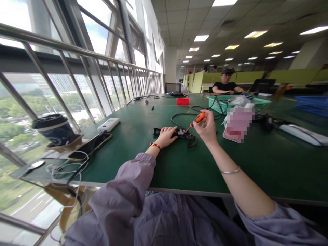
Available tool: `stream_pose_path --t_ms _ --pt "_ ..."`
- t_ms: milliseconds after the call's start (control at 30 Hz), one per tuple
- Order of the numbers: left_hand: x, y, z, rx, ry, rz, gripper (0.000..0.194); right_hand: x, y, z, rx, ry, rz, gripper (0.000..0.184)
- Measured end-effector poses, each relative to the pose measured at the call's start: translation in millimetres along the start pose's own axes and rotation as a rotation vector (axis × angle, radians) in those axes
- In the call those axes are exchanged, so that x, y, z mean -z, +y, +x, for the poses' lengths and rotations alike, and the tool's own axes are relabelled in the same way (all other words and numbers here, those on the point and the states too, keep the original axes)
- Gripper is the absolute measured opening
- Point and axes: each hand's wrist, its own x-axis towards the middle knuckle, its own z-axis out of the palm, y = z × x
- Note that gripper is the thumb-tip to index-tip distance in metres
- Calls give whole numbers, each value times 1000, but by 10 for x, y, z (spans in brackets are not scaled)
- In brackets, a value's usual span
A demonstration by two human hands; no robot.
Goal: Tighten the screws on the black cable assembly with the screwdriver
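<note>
My right hand (207, 129) grips an orange-and-black screwdriver (200, 117) between thumb and fingers. Its shaft slants down to the left, and the tip is at the right part of a long black device (182, 133). Over that device lies my left hand (166, 136), fingers bent across it, holding it against the green table. Small light-coloured parts and wires show at the device's right half; its exact kind cannot be made out. A black cable (192, 140) is bunched beside it, below the screwdriver tip.
A red basket (182, 101) and a green basket (215, 104) holding items stand farther back. A pink phone-like item (237, 128) lies right, a white power bank (109, 125) left. A cup (55, 130) and cables (68, 171) are near the railing. Another person (225, 85) sits opposite.
</note>
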Motion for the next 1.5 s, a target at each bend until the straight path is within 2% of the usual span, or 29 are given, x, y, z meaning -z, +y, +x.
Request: stream_pose_path --t_ms 100,233,300,333,433,467,500,600,767,900,1000,1033,1133,1233,1400,1500 --pt "12 2 -8 -14 -4 25 54 15 0 -1 -74 -26 -82 26" --pt "30 -52 -12 -39 21 73 50 36 -34 -11 -99 -53 -134 26" --pt "42 -94 -16 -28 25 95 48 33 -35 -13 -74 -50 -100 17" --pt "48 -112 -18 -20 20 99 48 30 -29 -13 -62 -48 -77 22" --pt "64 -141 -26 -12 1 107 48 24 0 -5 -45 -40 -1 53" --pt "68 -142 -26 -15 -3 117 49 25 7 -1 -48 -45 6 56" --pt "72 -142 -25 -17 -6 131 50 27 8 3 -55 -54 -4 53" --pt "101 -136 -12 -24 -26 172 48 37 -18 8 -74 -94 -68 27" --pt "264 -161 3 -15 -105 159 41 52 -78 -1 13 -266 -59 22" --pt "433 -320 -46 160 -135 65 53 18 -69 -55 12 -507 -147 18" --pt "545 -578 -136 335 -118 41 55 -49 -60 -128 -28 -792 -180 20" --pt "585 -683 -177 395 -117 37 52 -72 -62 -151 -7 -848 -197 23" --pt "722 -996 -332 586 -156 2 45 -115 -78 -191 50 -842 -238 24" --pt "849 -1223 -509 814 -118 38 48 -108 -77 -184 39 -827 -278 22" --pt "935 -1351 -733 1063 133 174 49 -74 -14 -159 44 -804 -352 20" --pt "956 -1362 -812 1135 335 199 47 -77 8 -160 58 -803 -354 22"
